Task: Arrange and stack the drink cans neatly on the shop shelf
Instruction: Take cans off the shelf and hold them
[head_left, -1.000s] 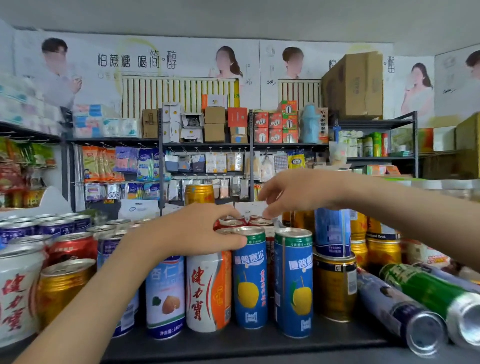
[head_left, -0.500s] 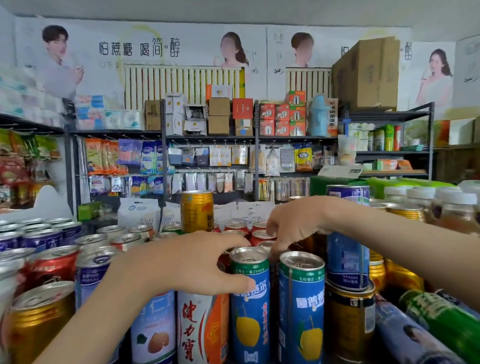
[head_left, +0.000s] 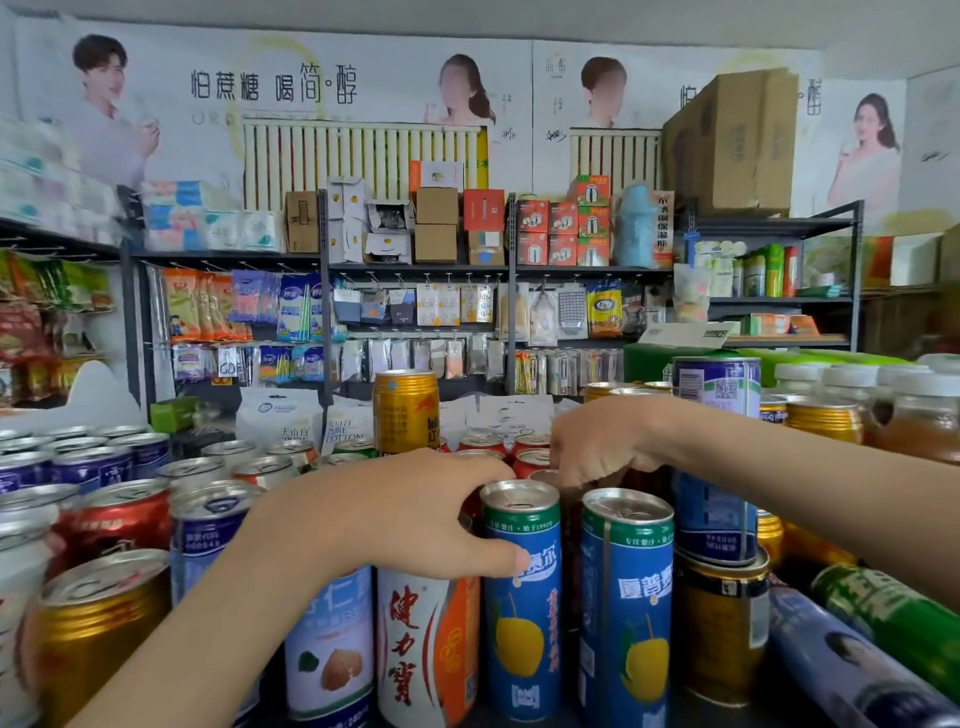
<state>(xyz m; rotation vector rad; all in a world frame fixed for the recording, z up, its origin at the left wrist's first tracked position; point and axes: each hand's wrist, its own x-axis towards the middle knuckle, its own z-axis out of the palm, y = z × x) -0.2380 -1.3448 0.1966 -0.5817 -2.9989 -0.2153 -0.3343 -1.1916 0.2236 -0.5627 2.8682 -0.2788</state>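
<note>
Many drink cans stand packed together on the dark shelf (head_left: 524, 719). My left hand (head_left: 395, 514) lies over the top of a white and orange can (head_left: 426, 649). Its thumb presses the front of a tall blue can with a yellow fruit (head_left: 522, 623), and its fingers curl behind that can's rim. A second blue fruit can (head_left: 626, 613) stands just to the right. Behind both, my right hand (head_left: 602, 447) reaches down with curled fingers onto a can that is mostly hidden among red-topped cans (head_left: 480, 441). A gold can (head_left: 405, 410) stands stacked higher at the back.
Red, blue and gold cans (head_left: 119, 519) crowd the left side. A blue can (head_left: 717, 457) is stacked on a gold one (head_left: 722, 623) at the right. A green can (head_left: 893, 623) and a blue can (head_left: 852, 670) lie on their sides at the lower right. Capped bottles (head_left: 919, 415) stand at the far right.
My view has moved closer to the cans. My right hand has sunk lower onto the cans behind the blue pair. My left hand stays at the blue fruit can.
</note>
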